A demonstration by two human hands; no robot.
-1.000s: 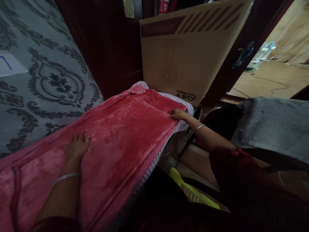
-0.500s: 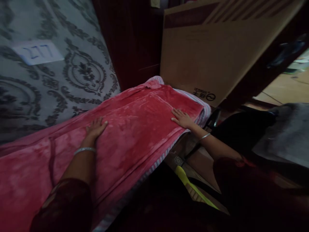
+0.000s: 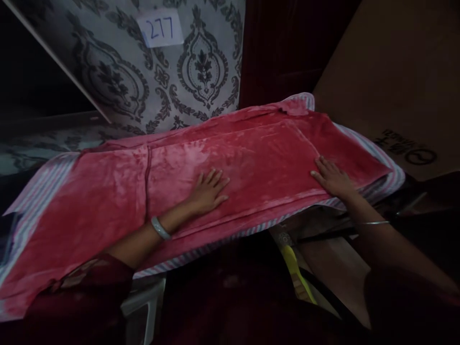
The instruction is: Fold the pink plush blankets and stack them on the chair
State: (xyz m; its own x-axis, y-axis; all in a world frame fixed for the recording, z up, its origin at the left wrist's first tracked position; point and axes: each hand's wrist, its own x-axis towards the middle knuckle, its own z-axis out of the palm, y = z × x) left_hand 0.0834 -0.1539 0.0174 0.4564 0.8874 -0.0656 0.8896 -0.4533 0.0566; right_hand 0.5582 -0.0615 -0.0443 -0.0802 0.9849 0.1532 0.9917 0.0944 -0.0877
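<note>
A red plush cloth (image 3: pixel 251 160), with seams and a dark crease line across its left part, lies spread lengthwise in front of me. It rests on a striped cloth (image 3: pixel 48 179) whose edges show at both ends and along the near side. My left hand (image 3: pixel 208 192) lies flat on the middle of the red cloth, fingers spread. Near its right end, my right hand (image 3: pixel 332 178) is pressed palm down with the fingers stretched out. Neither hand grips anything. What supports the striped cloth is mostly hidden.
Behind stands a wall with grey patterned covering (image 3: pixel 203 67) and a paper marked 277 (image 3: pixel 161 28). A large cardboard box (image 3: pixel 402 86) is at the back right. Below the near edge are a yellow strip (image 3: pixel 291 258) and a grey metallic-looking frame (image 3: pixel 145 302).
The view has swung left, bringing the left end of the red cloth and its striped border into sight. My left hand has moved right along the cloth, closer to my right hand.
</note>
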